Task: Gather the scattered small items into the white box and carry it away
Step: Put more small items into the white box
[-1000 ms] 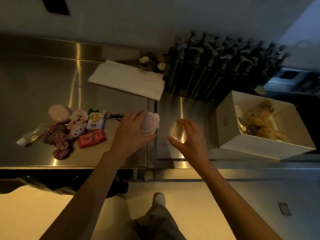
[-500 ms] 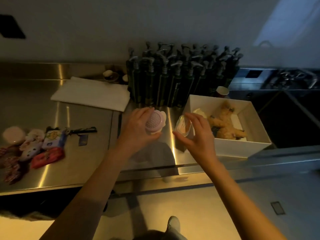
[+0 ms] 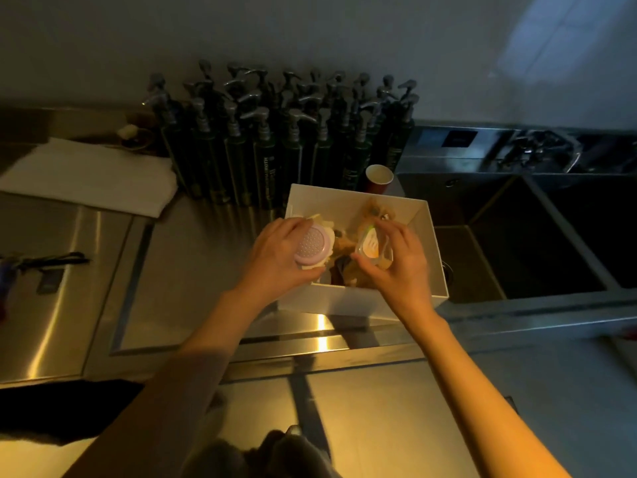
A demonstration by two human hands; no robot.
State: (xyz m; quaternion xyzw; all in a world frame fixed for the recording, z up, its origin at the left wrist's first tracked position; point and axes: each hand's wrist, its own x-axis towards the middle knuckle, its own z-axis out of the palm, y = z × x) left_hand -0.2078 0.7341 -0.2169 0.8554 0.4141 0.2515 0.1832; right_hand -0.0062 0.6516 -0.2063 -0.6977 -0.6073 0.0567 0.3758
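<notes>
The white box [image 3: 358,301] stands on the steel counter beside the sink, with a tan plush toy and other small items inside. My left hand [image 3: 279,260] grips a round pink dotted item [image 3: 313,248] over the box's left wall. My right hand [image 3: 396,263] holds a small clear plastic packet [image 3: 370,246] above the inside of the box. A black keyring strap [image 3: 51,260] lies on the counter at the far left; the other scattered items are out of view.
Several dark pump bottles [image 3: 275,139] stand in a block behind the box, with a paper cup [image 3: 379,177] at its back right corner. A folded white cloth [image 3: 89,177] lies at the back left. A deep sink [image 3: 517,243] opens right of the box.
Both hands have carried their items to the right, from above the counter to over the box. The view has swung right, leaving the pile of small items off frame.
</notes>
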